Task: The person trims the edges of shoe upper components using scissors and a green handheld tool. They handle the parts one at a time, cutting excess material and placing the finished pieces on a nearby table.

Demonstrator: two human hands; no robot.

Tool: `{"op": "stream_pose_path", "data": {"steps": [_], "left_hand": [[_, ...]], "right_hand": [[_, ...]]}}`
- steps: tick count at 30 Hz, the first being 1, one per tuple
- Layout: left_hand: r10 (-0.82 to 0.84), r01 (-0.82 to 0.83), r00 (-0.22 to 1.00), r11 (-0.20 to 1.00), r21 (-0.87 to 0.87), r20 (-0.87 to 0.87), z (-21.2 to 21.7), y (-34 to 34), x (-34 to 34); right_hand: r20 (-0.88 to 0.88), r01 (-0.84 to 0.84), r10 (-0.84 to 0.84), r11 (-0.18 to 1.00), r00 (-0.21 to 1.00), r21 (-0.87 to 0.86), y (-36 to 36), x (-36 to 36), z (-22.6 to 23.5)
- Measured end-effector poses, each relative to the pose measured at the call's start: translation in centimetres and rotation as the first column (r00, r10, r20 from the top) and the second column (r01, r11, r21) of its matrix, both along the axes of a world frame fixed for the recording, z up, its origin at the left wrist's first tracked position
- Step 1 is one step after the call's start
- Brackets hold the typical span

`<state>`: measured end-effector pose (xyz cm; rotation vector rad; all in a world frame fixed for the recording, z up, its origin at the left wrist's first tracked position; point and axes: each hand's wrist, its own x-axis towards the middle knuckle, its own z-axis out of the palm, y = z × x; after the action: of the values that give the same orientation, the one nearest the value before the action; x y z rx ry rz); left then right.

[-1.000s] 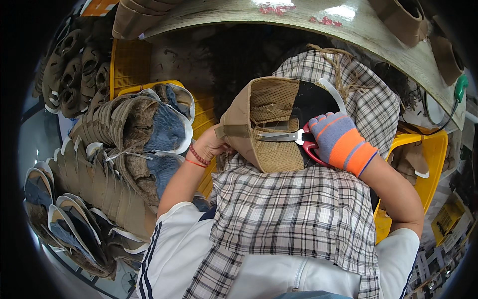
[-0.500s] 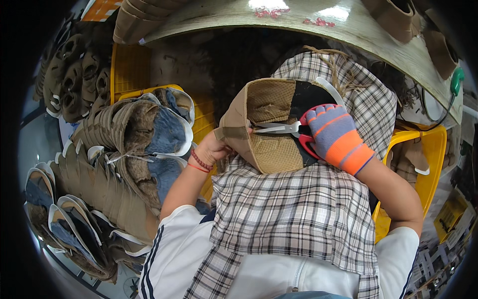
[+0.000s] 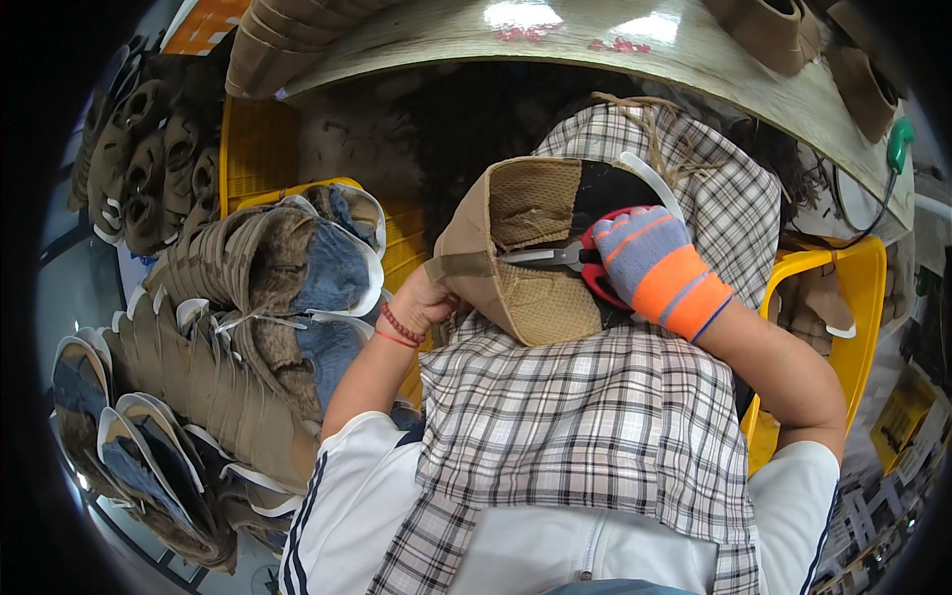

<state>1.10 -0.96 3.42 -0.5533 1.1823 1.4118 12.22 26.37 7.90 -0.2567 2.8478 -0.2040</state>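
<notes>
Over my lap, my left hand (image 3: 424,297) grips the left side of a tan shoe upper (image 3: 466,228) with a mesh lining, its fingers partly hidden behind it. My right hand (image 3: 654,263), in a grey and orange striped glove, is closed round the red handles of a pair of scissors (image 3: 543,256). The blades lie inside the upper's opening, pointing left, with their tips at its left inner edge by a darker band. A white curved strip (image 3: 652,184) edges the upper's far right side, above my gloved hand.
Bundled shoe uppers with fur and blue lining (image 3: 332,263) are piled at my left. A yellow crate (image 3: 260,149) stands behind them, another yellow crate (image 3: 868,307) at the right. A worktable (image 3: 446,45) curves across the far side. Checked cloth (image 3: 555,426) covers my lap.
My right hand and the scissors have shifted slightly left, the blades further toward the upper's left inner edge. My left hand keeps its hold on the upper.
</notes>
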Motion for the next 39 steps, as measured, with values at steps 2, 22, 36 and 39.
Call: {"op": "stream_pose_path", "data": {"steps": [2,22,36,39], "left_hand": [[-0.001,0.001,1.000,1.000,0.006,-0.011,-0.1,-0.1,0.1],[-0.075,0.083,0.996,0.986,0.146,-0.057,-1.2,0.0,0.2],[0.025,-0.024,1.000,0.995,0.100,-0.010,-1.5,-0.6,0.3],[0.026,-0.028,0.999,0.994,0.102,0.019,-2.2,-0.9,0.3]], "right_hand": [[0.127,0.011,-0.018,0.998,0.992,0.054,0.6,-0.2,1.5],[0.421,0.149,-0.057,0.970,0.905,-0.190,1.7,-0.4,0.5],[0.507,0.109,-0.017,0.982,0.862,-0.153,0.2,-1.6,2.4],[0.493,0.123,-0.031,0.980,0.869,-0.154,0.1,-1.4,2.2]]}}
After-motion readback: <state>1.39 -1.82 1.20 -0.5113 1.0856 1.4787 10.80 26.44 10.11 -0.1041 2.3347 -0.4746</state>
